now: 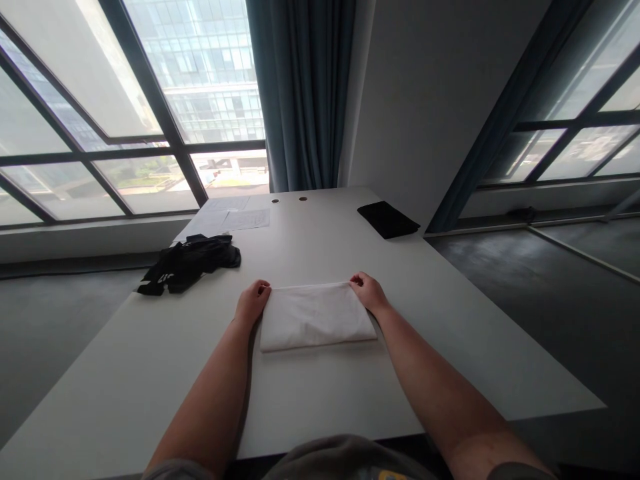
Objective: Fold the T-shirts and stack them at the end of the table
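Observation:
A white cloth (pixel 317 317), folded into a flat rectangle, lies before me on the white table. At its far left corner, my left hand (pixel 253 300) pinches the edge between thumb and fingers. My right hand (pixel 369 291) grips the far right corner in the same way. Between the two hands the far edge runs nearly straight. Some soft creases show on the cloth's upper face. Whether it is a garment or a plain cloth, I cannot tell.
A crumpled black garment (pixel 193 262) with white print lies at the table's left edge. Papers (pixel 245 219) rest at the back left. A folded black cloth (pixel 388 219) sits at the back right. Behind the table (pixel 320 247) hang blue curtains (pixel 305 93) beside windows.

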The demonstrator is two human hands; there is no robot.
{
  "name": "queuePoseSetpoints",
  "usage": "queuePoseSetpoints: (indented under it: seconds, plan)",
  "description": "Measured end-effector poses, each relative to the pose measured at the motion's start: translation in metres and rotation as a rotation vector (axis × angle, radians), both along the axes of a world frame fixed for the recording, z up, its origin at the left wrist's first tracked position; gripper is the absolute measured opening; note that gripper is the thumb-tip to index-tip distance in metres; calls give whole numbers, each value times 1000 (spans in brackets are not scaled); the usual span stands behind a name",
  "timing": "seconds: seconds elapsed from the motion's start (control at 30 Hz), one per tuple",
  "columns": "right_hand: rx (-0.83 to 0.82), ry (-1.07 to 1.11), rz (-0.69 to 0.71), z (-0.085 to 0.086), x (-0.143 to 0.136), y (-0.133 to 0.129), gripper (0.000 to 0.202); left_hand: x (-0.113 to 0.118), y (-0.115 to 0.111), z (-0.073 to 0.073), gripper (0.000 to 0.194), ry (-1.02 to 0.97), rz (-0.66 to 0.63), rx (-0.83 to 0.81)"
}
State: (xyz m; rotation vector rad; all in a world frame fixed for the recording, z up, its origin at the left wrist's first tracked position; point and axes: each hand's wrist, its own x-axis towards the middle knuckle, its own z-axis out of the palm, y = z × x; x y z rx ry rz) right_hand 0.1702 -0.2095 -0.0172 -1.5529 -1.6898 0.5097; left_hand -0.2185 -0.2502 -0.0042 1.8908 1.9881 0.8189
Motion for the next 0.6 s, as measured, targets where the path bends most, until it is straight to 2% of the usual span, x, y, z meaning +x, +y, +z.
queuePoseSetpoints:
  seconds: [0.13,0.23,0.33,0.4,0.5,0.6]
  plan:
    - [-22,-52,-27,3,-1,-5,11,0,0,3,22,0,45,-8]
    - [74,-206,-16,7,-7,-14,15,13,-9,15,23,85,80,30]
    - [236,-356,6,9,-27,-31,27,51,-25,29,28,219,76,148]
    - [260,-410,36,8,-48,-45,38,87,-37,31,33,239,-23,196]
    - [161,-496,104,3,-76,-63,49,132,-50,24,45,279,-139,147]
    - [20,-589,132,3,-85,-70,57,143,-51,13,57,368,-164,-18]
